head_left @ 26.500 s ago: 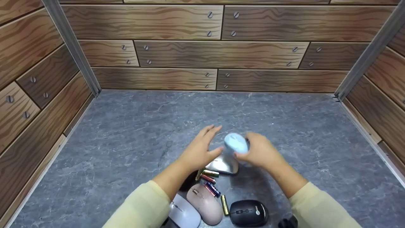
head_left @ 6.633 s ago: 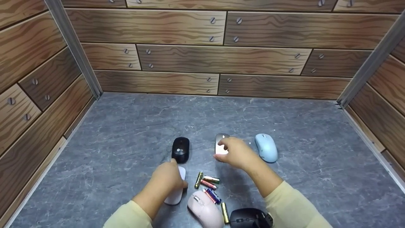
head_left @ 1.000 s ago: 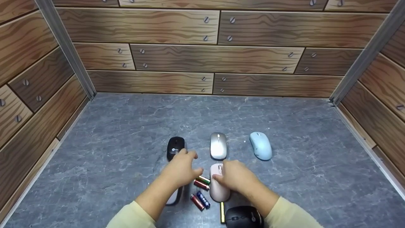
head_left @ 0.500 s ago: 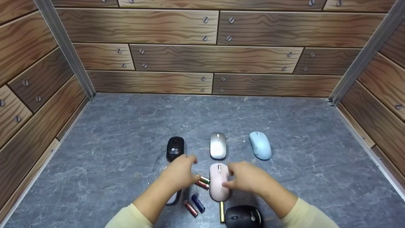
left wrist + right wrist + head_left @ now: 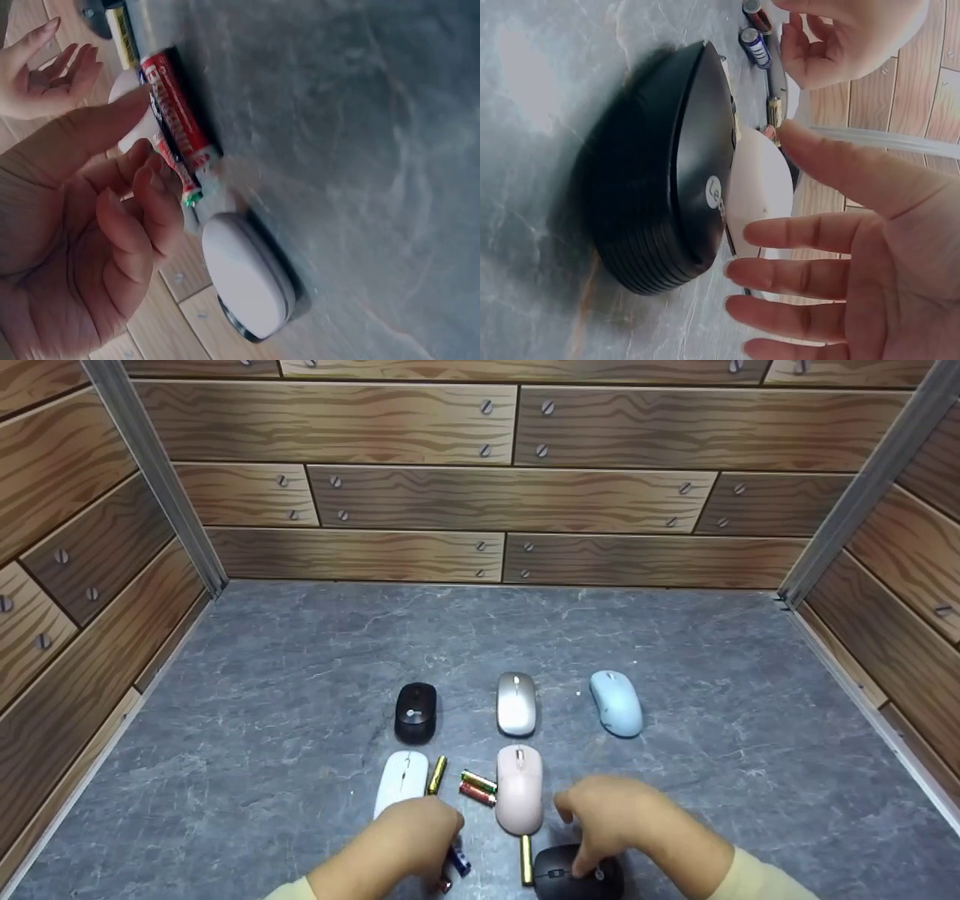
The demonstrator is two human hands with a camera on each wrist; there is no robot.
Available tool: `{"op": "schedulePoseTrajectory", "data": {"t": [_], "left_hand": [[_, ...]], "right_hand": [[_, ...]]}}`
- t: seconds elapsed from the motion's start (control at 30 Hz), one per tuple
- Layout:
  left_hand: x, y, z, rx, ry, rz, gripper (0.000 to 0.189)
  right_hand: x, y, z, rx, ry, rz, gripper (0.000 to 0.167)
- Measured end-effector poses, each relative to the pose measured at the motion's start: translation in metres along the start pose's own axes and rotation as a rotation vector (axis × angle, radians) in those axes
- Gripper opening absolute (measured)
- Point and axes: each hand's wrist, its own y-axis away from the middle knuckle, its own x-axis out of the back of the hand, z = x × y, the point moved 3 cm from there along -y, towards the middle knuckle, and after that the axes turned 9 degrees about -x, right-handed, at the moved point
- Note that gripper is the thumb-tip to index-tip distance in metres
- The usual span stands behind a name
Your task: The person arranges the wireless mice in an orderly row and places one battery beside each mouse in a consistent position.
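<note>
My left hand [image 5: 416,836] hovers low beside a red battery [image 5: 176,105] and a blue battery [image 5: 459,861], thumb and loosely bent fingers apart. In the right wrist view, both batteries lie on the table just beyond that hand. A white mouse [image 5: 403,780] sits directly ahead of it, its rear end partly covered. My right hand [image 5: 619,817] is over a black mouse [image 5: 705,165] at the near edge, fingers spread and holding nothing; in the right wrist view the fingertips stop short of its shell. A pink mouse [image 5: 519,791] stands to the left of this hand.
Farther back stand a smaller black mouse [image 5: 415,712], a silver mouse [image 5: 516,703] and a light blue mouse [image 5: 616,703]. Gold batteries flank the white mouse and the near black mouse. Another pair of batteries [image 5: 478,787] touches the pink mouse's left side. Wood-patterned walls [image 5: 360,551] enclose the grey table.
My right hand has let go of the pink mouse and moved nearer, over the black mouse. The left hand has drawn back toward the red and blue batteries, which shifted left and nearer, uncovering the white mouse.
</note>
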Motion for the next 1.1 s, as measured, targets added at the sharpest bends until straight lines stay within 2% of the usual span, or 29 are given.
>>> {"op": "schedulePoseTrajectory", "data": {"t": [0.17,0.43,0.67,0.87,1.1], "left_hand": [[-0.003,-0.004,0.003,0.032,-0.017,-0.006,0.024],[-0.003,-0.017,0.0,0.101,-0.05,0.11,0.019],[0.0,-0.027,-0.006,0.207,0.008,0.192,0.01],[0.002,-0.029,-0.008,0.205,-0.001,0.213,0.008],[0.002,-0.03,-0.009,0.19,-0.016,0.227,0.006]], "right_hand": [[-0.005,0.002,-0.002,0.026,0.031,-0.006,0.045],[-0.012,0.004,-0.003,0.038,0.059,0.015,0.046],[-0.02,0.004,-0.005,0.039,0.095,0.022,0.047],[-0.025,0.004,-0.006,0.058,0.132,0.014,0.047],[-0.029,0.003,-0.01,0.006,0.164,-0.028,0.049]]}}
